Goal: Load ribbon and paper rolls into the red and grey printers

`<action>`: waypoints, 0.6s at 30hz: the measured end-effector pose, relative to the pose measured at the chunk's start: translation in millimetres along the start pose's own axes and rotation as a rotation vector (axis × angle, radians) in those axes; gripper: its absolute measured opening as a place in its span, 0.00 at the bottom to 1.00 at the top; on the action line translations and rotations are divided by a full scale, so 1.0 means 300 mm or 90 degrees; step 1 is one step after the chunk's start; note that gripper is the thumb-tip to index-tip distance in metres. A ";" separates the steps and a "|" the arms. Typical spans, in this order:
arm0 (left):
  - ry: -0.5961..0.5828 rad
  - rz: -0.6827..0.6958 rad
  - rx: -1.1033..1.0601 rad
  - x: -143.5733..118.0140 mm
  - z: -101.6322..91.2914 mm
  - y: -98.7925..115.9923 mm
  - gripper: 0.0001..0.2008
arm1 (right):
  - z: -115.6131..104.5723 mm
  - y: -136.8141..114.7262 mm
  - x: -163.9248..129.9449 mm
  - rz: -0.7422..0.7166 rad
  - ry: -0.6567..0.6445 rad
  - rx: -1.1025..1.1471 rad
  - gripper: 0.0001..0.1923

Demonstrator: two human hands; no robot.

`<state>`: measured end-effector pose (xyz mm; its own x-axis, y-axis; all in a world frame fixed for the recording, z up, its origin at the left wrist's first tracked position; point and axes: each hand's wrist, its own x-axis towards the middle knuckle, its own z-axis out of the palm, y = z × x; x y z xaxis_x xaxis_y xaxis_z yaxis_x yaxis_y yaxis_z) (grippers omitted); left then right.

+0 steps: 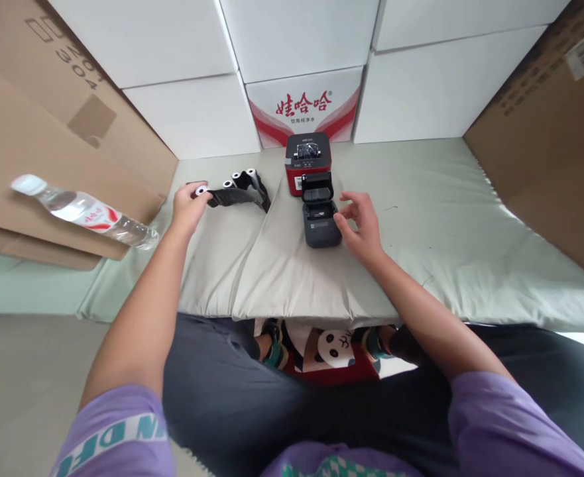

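On the left of the covered table, my left hand is closed around a small white paper roll. From that roll a strip of black wrapping stretches right, toward several more rolls partly inside black wrapping. A small black printer stands near the middle with its lid raised. Beside its right edge is my right hand, fingers apart and holding nothing; a fingertip is at the printer's side, though I cannot tell whether it touches.
Behind the small printer sits a red and black printer. White boxes line the back. Brown cartons flank both sides. A water bottle leans at the left. The padded cover's front edge is close to my lap.
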<state>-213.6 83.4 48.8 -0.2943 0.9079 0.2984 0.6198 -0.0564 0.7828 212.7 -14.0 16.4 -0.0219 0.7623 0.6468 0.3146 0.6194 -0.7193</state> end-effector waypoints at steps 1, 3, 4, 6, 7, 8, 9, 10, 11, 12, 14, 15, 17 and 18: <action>0.017 -0.013 -0.007 0.005 0.006 -0.010 0.20 | -0.001 0.004 0.000 0.007 0.000 -0.001 0.23; 0.037 -0.032 -0.019 0.009 0.017 -0.021 0.24 | -0.002 0.012 -0.001 0.019 -0.001 -0.001 0.23; 0.033 -0.031 -0.017 0.009 0.021 -0.023 0.25 | -0.002 0.015 -0.001 0.023 0.000 -0.001 0.23; 0.027 -0.017 0.009 0.003 0.021 -0.027 0.23 | -0.001 0.020 -0.002 0.030 0.001 -0.002 0.24; 0.018 -0.009 0.035 -0.002 0.019 -0.028 0.21 | -0.001 0.021 -0.002 0.035 0.003 -0.005 0.24; 0.003 -0.001 0.067 -0.008 0.016 -0.028 0.19 | -0.001 0.022 -0.002 0.040 0.004 -0.007 0.25; -0.014 0.006 0.097 -0.014 0.012 -0.028 0.18 | 0.000 0.022 -0.002 0.046 0.004 -0.010 0.25; -0.034 0.012 0.122 -0.021 0.008 -0.027 0.17 | -0.001 0.022 -0.002 0.051 0.003 -0.012 0.25; -0.051 0.016 0.138 -0.027 0.005 -0.026 0.16 | -0.001 0.022 -0.002 0.054 0.002 -0.013 0.25; -0.062 0.022 0.146 -0.032 0.001 -0.025 0.16 | -0.001 0.022 -0.002 0.056 0.001 -0.014 0.25; -0.067 0.027 0.158 -0.037 -0.007 -0.022 0.17 | -0.002 0.024 -0.002 0.059 -0.002 -0.016 0.24; -0.073 0.026 0.169 -0.037 -0.013 -0.021 0.19 | -0.003 0.025 -0.002 0.062 -0.002 -0.018 0.24; -0.078 0.028 0.185 -0.034 -0.025 -0.022 0.23 | -0.003 0.030 -0.002 0.072 -0.001 -0.026 0.24; -0.076 0.032 0.179 -0.031 -0.032 -0.022 0.26 | -0.004 0.032 -0.002 0.080 -0.002 -0.032 0.24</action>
<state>-222.0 71.4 46.1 -0.1809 0.9504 0.2531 0.8132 -0.0002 0.5820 216.8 -8.6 9.4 0.0174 0.8336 0.5521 0.3618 0.5095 -0.7807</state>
